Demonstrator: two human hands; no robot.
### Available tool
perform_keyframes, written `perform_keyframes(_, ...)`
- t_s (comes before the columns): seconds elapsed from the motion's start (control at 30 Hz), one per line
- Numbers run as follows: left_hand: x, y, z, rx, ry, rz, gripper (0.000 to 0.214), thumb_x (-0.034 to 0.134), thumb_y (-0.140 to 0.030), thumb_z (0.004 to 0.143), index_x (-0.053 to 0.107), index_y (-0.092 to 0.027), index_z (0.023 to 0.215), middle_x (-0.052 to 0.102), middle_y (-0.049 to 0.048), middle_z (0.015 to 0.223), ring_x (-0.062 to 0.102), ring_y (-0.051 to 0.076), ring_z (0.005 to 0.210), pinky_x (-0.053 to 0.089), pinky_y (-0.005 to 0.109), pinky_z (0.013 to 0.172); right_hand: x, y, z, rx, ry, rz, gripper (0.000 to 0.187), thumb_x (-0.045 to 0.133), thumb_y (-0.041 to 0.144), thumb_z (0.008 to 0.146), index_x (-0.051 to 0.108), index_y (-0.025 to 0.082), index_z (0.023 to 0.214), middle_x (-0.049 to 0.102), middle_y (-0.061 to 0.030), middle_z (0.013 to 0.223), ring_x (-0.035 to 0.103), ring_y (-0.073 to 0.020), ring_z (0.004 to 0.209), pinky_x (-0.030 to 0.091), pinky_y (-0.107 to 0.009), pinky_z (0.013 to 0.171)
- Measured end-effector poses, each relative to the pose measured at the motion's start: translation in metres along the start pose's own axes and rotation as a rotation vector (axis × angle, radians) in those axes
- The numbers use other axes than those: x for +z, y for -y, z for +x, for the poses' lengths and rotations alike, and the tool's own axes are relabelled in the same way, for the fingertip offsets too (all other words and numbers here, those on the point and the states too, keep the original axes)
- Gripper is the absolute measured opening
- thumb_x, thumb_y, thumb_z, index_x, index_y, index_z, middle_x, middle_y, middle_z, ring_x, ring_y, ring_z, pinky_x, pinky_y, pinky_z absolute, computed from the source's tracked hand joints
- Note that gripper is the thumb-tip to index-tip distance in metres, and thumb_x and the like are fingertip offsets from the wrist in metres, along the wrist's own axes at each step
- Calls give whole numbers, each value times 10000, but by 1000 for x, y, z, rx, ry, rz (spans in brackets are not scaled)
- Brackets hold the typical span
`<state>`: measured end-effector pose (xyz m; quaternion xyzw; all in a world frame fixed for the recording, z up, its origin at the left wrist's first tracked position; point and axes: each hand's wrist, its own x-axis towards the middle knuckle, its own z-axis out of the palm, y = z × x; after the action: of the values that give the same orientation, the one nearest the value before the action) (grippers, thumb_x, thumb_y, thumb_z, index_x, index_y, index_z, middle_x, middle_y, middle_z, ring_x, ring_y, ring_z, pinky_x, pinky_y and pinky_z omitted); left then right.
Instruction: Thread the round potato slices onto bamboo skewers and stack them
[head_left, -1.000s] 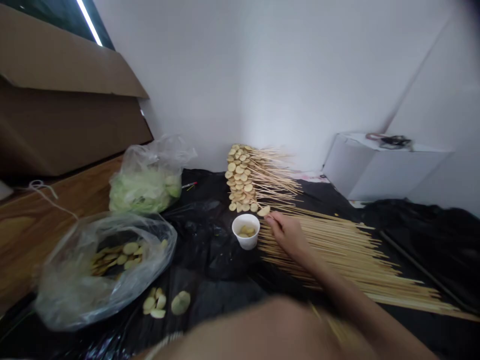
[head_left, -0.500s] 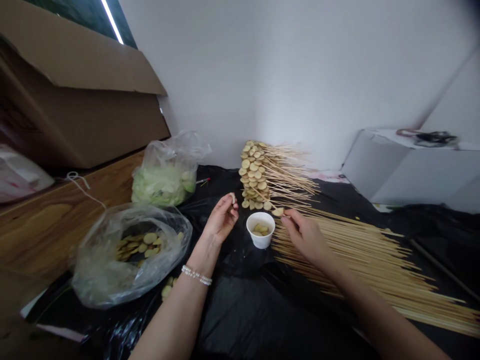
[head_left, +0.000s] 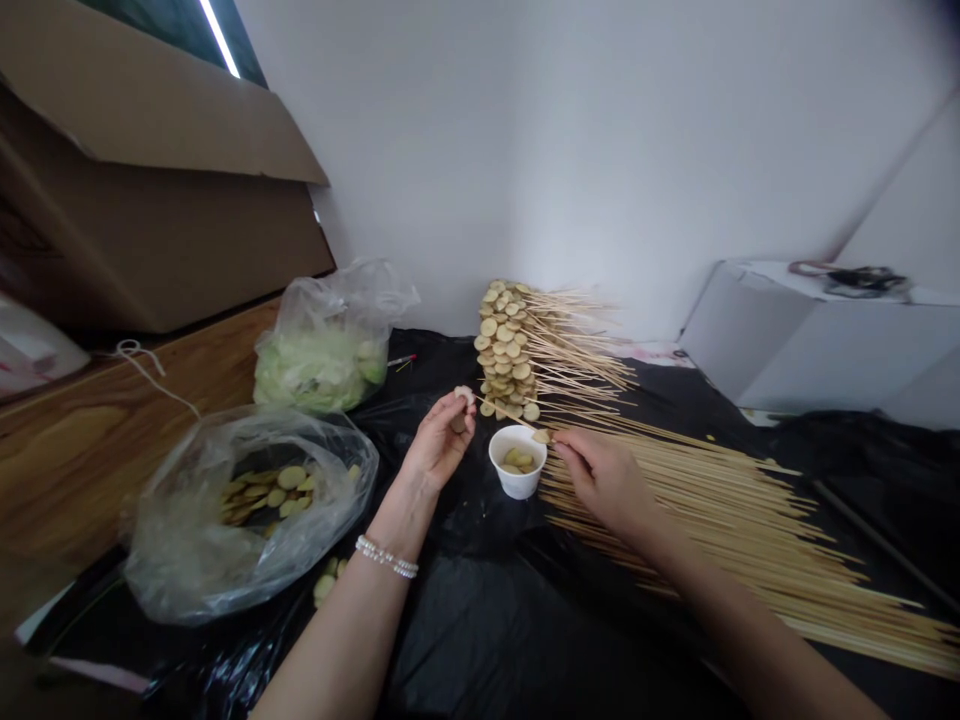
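A bamboo skewer (head_left: 510,416) is pinched in my right hand (head_left: 604,480), its thin end pointing left. One potato slice (head_left: 541,436) sits on it close to my fingertips. My left hand (head_left: 439,445) is closed on another pale potato slice (head_left: 465,395), gripped at the fingertips. The skewer's tip comes near that slice; whether it touches I cannot tell. Below the skewer stands a white cup (head_left: 519,484) with several potato slices inside. Under and beyond my right hand lies a wide spread of bare skewers (head_left: 735,520).
Behind the cup is a stack of threaded potato skewers (head_left: 506,345). At left are an open plastic bag of slices (head_left: 187,560) and a bag of pale green vegetable pieces (head_left: 319,365). A cardboard box (head_left: 187,230) and a white box (head_left: 810,340) flank the black plastic sheet (head_left: 480,630).
My right hand has moved left with the skewer, bringing its tip toward the slice in my left hand. The left hand's slice now faces the camera more.
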<state>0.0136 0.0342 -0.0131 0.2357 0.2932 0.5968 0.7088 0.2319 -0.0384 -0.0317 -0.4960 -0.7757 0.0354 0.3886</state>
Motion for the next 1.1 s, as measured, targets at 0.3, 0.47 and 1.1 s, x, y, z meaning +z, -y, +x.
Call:
perform_keyframes(0.3, 2, -4, -2, -44, -69, -149, 193, 450, -33, 844, 602, -147, 879, 649, 46, 751, 641, 92, 647, 538, 182, 593, -1, 3, -1, -43, -29, -26, 226, 422, 252, 940, 637, 185, 966, 691, -64, 940, 623, -185, 831, 460, -303, 759)
perform_keyframes(0.47, 1, -3, -1, -34, -50, -144, 307, 403, 13, 843, 602, -148, 1013, 649, 68, 801, 646, 97, 675, 540, 185, 603, 0, 1, -1, -44, -28, -43, 219, 431, 244, 937, 640, 183, 959, 694, -58, 928, 630, -183, 821, 463, -304, 758)
perform_keyframes(1.1, 3, -1, 0, 19, 74, -92, 474, 398, 138, 713, 620, -55, 1085, 680, 152, 1039, 600, 227, 1119, 520, 287, 934, -2, 3, -1, -35, -31, -53, 220, 427, 241, 940, 639, 187, 962, 693, -54, 929, 628, -179, 814, 454, -293, 748)
